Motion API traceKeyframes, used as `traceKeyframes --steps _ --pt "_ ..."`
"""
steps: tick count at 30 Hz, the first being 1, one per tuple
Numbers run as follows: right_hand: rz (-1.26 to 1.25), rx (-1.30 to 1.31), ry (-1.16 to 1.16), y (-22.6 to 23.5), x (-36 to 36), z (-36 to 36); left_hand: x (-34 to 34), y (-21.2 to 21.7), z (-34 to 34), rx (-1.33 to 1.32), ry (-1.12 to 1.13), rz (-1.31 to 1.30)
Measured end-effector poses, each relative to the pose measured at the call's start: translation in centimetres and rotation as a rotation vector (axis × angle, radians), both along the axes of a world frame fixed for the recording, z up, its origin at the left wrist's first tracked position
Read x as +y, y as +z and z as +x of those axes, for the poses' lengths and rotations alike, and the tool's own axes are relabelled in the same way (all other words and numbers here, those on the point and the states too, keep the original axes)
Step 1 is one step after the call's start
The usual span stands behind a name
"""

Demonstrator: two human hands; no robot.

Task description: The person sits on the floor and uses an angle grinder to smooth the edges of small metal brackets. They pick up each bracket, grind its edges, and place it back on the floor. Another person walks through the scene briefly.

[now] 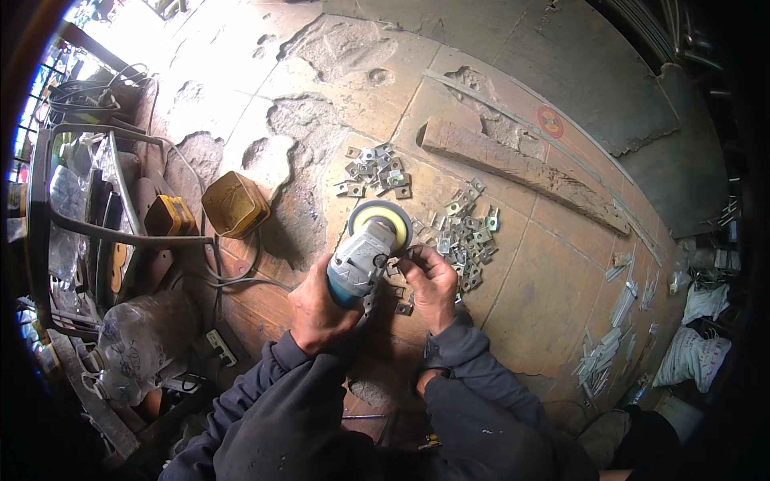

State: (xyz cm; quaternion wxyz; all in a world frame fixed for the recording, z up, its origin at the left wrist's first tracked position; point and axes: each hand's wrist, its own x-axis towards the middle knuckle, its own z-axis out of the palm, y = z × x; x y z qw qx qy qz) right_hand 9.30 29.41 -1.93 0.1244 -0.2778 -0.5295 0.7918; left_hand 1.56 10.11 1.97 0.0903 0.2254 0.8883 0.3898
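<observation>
My left hand (pixel 318 309) is wrapped round the body of an angle grinder (pixel 358 261) with a grey head and a teal rear. Its round yellow-and-black disc (pixel 390 212) points away from me. Close to the disc's right edge, my right hand (pixel 433 290) pinches a small metal plate (pixel 394 266) between thumb and fingertips. Several similar small plates with holes lie loose in a far pile (pixel 377 171) and a right-hand pile (pixel 468 240). A few more plates (pixel 403 308) rest on the floor between my hands.
A wooden beam (pixel 521 170) lies beyond the piles on the cracked tile floor. Thin metal strips (pixel 601 359) are scattered at right. At left stand a yellow container (pixel 234 205), a metal frame (pixel 56 208), a clear plastic jug (pixel 146 349) and trailing cables (pixel 216 280).
</observation>
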Motion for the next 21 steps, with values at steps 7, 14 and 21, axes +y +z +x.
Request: traceKeyframes --steps 7,14,21 --pt "0.0 -0.019 -0.016 -0.21 -0.24 -0.15 0.23 -0.16 -0.16 0.082 -0.022 0.026" --pt "0.018 -0.08 -0.03 0.02 -0.45 -0.17 0.7 0.0 -0.07 0.095 -0.003 0.025" --pt "-0.025 -0.009 -0.106 -0.08 0.4 0.06 0.7 0.14 -0.13 0.159 -0.021 -0.016"
